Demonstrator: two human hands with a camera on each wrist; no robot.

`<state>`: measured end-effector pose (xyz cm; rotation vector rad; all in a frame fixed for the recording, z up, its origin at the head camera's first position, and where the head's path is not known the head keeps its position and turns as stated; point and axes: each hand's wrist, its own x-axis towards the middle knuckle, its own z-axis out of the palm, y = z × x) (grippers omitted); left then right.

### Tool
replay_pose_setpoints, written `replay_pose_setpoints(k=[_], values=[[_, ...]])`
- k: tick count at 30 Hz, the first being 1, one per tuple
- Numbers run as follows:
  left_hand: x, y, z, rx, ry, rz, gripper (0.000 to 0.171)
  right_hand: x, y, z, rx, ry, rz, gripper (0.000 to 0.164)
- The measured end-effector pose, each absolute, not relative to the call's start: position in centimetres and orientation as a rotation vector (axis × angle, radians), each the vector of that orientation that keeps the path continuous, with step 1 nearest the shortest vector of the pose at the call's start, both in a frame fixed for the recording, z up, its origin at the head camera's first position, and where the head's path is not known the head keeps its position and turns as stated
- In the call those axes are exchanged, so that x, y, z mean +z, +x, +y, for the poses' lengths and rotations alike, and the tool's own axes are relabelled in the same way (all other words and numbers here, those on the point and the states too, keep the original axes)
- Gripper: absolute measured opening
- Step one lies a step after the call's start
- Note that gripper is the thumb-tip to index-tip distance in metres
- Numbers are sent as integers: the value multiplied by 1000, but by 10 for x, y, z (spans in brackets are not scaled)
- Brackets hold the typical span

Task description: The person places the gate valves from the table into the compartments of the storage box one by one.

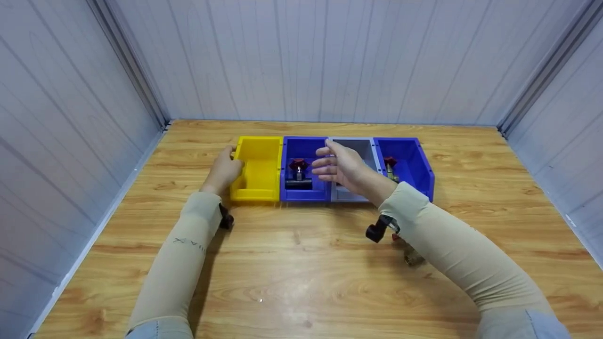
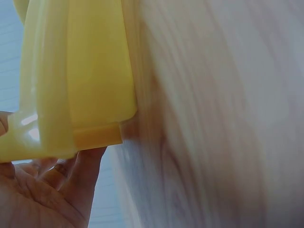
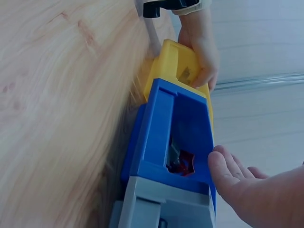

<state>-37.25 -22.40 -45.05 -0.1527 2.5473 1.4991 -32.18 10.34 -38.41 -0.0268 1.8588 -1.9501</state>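
Observation:
My left hand (image 1: pixel 223 170) grips the outer left wall of a yellow bin (image 1: pixel 256 194), its thumb over the rim; fingers on the outer side also show in the left wrist view. A row of joined bins continues with a blue bin (image 1: pixel 306 195), a grey bin (image 1: pixel 348 196) and a second blue bin (image 1: pixel 427 181). Above the grey bin my right hand (image 1: pixel 347 168) is held with straight, slightly spread fingers and nothing in it. A valve with a red handle and a black body (image 1: pixel 298 175) lies in the first blue bin.
In the right-hand blue bin is a brass valve with a red handle (image 1: pixel 389 165), partly hidden. Another brass fitting (image 1: pixel 413 257) lies on the wooden table (image 1: pixel 282 282), partly behind my right forearm. Pale panel walls (image 1: pixel 301 56) enclose the table at the back and sides.

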Motion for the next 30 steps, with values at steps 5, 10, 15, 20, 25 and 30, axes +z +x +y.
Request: replay_pose_setpoints(k=[5,10,15,20,25,30], values=[[-451,-374,-224,1497,-153,2547,60,-380,-322,115,-1902,-53,1906,65],[-450,-375,-224,1484,-153,2554,60,-375,-322,127,-1892,-72,1925,61],[-450,-375,-224,1480,-159,2559,59,-372,-323,137,-1883,-108,1940,61],[-450,-375,-224,1471,-165,2568,57,-372,-324,146,-1876,-119,1957,59],[-451,-376,-224,1467,-170,2569,57,-372,-324,154,-1893,-109,1976,54],[-451,-377,-224,1461,-177,2569,58,-371,-323,162,-1901,-102,1997,48]])
